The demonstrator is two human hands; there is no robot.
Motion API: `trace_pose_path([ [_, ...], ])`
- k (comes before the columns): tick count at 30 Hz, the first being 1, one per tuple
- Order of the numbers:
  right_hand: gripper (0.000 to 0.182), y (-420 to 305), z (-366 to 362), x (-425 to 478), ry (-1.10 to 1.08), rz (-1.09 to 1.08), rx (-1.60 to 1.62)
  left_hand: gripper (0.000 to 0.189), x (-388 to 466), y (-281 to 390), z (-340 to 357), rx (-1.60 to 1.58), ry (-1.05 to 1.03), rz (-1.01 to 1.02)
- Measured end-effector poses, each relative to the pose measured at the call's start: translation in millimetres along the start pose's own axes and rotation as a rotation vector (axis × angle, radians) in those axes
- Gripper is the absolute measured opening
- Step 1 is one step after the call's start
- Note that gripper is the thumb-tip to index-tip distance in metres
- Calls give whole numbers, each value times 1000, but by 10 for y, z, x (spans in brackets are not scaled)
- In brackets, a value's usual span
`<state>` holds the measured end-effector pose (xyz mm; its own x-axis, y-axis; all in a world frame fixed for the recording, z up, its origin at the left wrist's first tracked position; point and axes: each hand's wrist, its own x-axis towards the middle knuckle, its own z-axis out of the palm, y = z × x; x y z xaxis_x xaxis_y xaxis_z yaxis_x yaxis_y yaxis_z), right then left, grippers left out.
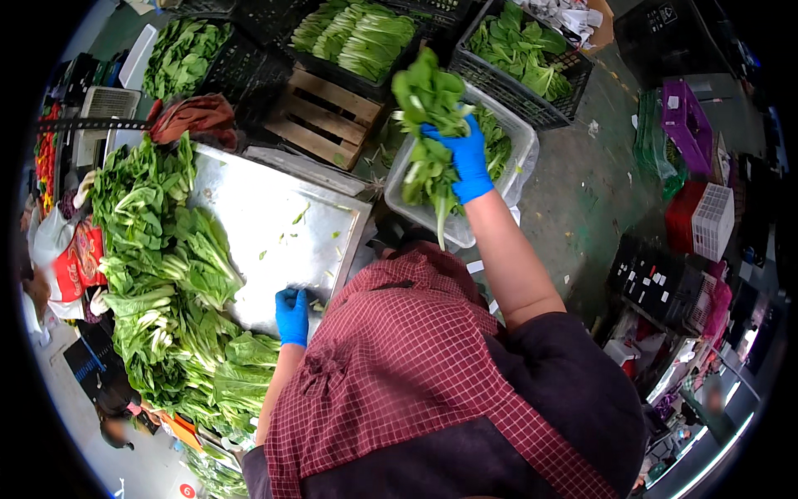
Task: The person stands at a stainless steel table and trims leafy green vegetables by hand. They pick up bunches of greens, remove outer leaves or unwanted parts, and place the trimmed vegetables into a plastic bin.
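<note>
My right hand (464,150), in a blue glove, grips a bunch of leafy greens (430,93) above a pale plastic crate (393,196) that has more greens inside. My left hand (292,316), also gloved in blue, rests by the near edge of the metal table (274,218), its fingers curled; whether something small is between them cannot be told. A large heap of leafy greens (181,293) covers the far left part of the table. Scraps of leaf lie on the bare metal.
Black crates hold bundled greens (368,40) and loose greens (520,53). Beside the table stands a wooden pallet (324,112). A reddish cloth (196,121) lies at the table's corner. Purple (686,125) and white crates (714,221) stand on the right. Other people are at the lower left.
</note>
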<state>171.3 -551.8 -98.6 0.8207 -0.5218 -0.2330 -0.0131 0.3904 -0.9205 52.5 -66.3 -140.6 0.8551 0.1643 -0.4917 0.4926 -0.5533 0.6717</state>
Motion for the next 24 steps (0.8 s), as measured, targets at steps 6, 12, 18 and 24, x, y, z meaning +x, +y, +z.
trace_pose_path([
  [6, 55, 862, -1417, 323, 487, 219, 172, 22, -32, 199, 22, 58, 9, -47],
  [12, 73, 1613, -2293, 702, 638, 291, -4, 20, -40, 114, 34, 23, 60, -125],
  [18, 106, 1780, -2726, 1080, 699, 360, -352, 16, 0, 31, -72, -41, -4, -119],
  [24, 87, 1234, -2040, 711, 559, 307, -1015, 10, 85, 734, -164, -14, 130, -133],
])
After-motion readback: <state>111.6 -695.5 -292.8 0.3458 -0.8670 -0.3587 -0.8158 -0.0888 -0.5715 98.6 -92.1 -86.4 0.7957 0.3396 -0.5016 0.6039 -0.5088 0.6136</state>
